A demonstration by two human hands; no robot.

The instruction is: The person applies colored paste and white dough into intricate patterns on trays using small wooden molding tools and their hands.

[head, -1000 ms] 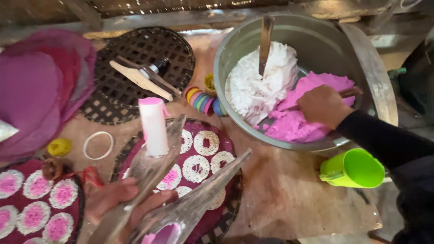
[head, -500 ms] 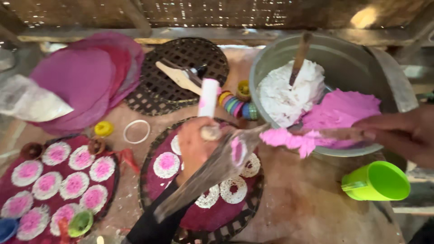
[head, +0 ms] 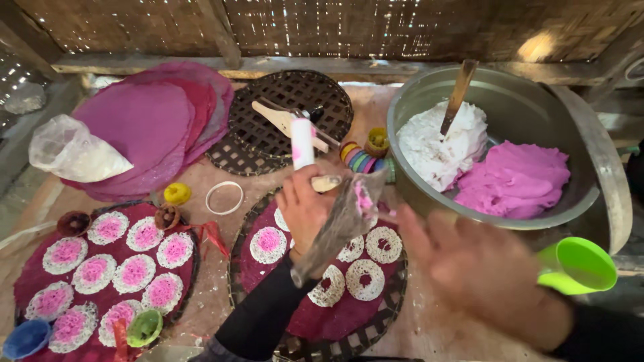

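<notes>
My left hand [head: 305,211] is closed around a crumpled clear plastic piping bag [head: 339,231], held upright over a round woven tray [head: 396,302]. A lump of pink dough [head: 363,199] sits in the bag's mouth. My right hand [head: 483,268] is blurred, fingers spread and empty, just right of the bag, with pink smears on the fingertips. On the tray's purple cloth lie white lacy rings [head: 365,278], some filled with pink. A big metal bowl [head: 590,167] at the right holds white dough [head: 443,144], pink dough [head: 513,181] and a wooden stick [head: 457,94].
A green cup [head: 577,265] stands by the bowl. A second tray [head: 100,268] of pink-filled rings lies at the left. Behind are purple flat rounds [head: 147,127], a plastic bag [head: 74,154], a black woven mat [head: 288,121], a white tube [head: 302,142] and coloured rings [head: 359,161].
My right hand carried pink dough from the bowl to the bag and now has drawn back, empty. My left hand has raised the bag over the tray.
</notes>
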